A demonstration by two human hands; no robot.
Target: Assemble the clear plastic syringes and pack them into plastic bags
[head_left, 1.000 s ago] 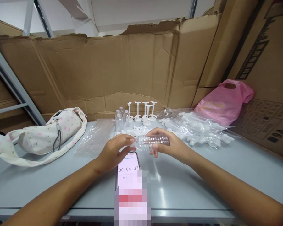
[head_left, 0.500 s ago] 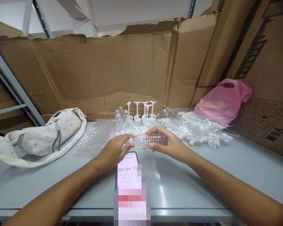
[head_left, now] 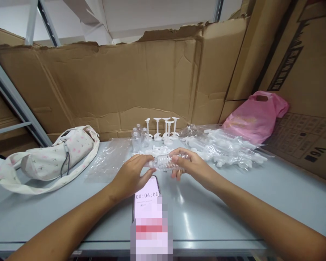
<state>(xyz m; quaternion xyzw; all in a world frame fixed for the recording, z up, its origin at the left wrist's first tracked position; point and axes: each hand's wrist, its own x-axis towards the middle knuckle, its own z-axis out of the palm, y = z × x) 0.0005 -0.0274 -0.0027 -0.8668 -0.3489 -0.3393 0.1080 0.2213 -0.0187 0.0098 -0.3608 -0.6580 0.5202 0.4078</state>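
From the head-worn view, the left hand (head_left: 132,175) and right hand (head_left: 191,167) are raised just above a pale grey worktop (head_left: 220,206), sharing one ribbed clear plastic bottle (head_left: 167,162). The bottle lies on its side between them, off the surface, with its white-capped end toward the left. The left hand is closed at that capped end, its fingers curled over the top, while the right hand is curled around the ribbed body. Held from both ends like this, the bottle needs no support from the worktop.

Directly below the hands, a smartphone (head_left: 146,188) lies screen-up, its timer reading 00:04:08 and facing the person, perhaps so it can be read at a glance; the screen's lower part is pixelated. Beyond the bottle stand five white plastic stands (head_left: 158,128) in a loose group, with a scatter of small white plastic parts (head_left: 154,151) in front of them. Beside these are three or four upright clear bottles (head_left: 140,139); the exact count is hard to tell. To the right, clear bags of white parts (head_left: 225,146) lie near a pink plastic bag (head_left: 256,117), and a cream floral shoulder bag (head_left: 57,154) lies on the left.
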